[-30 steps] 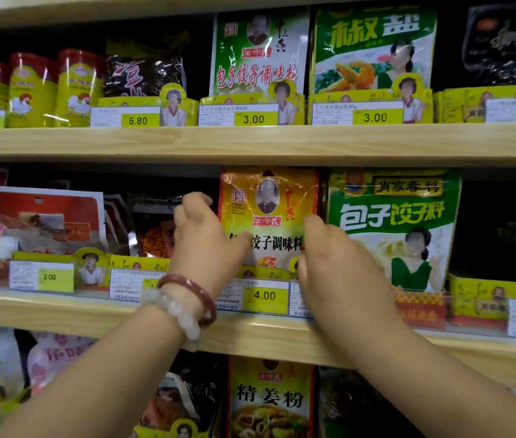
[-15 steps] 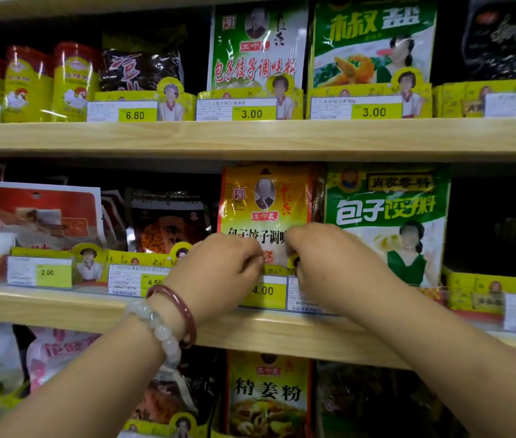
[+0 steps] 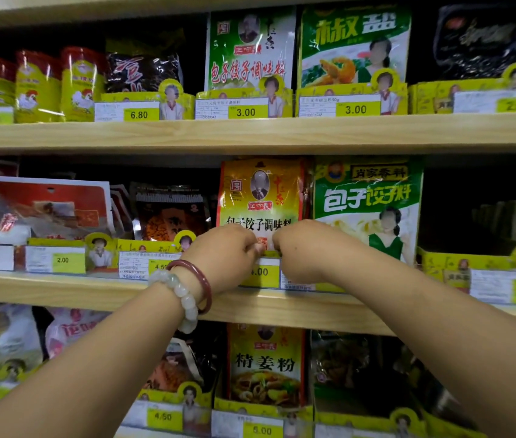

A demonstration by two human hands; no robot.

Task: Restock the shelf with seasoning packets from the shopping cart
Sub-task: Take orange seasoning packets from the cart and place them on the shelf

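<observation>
A yellow seasoning packet [image 3: 261, 197] with a portrait and red lettering stands upright in the middle shelf's row, behind a yellow tray lip with a 4.00 price tag [image 3: 263, 273]. My left hand [image 3: 225, 257], with two bracelets on the wrist, and my right hand [image 3: 304, 248] are close together at the packet's lower front. The curled fingers of both pinch its bottom part, and their tips hide the bottom edge. The shopping cart is out of view.
A green packet [image 3: 367, 210] stands right of the yellow one and a dark packet [image 3: 171, 216] left of it. The wooden shelf board [image 3: 92, 289] runs under my wrists, with another board [image 3: 250, 134] above. Right of the green packet is a dark gap [image 3: 478, 216].
Both hands slid down from the yellow packet's sides and came together at its lower front, fingers curling in. The packet stands straighter in its slot.
</observation>
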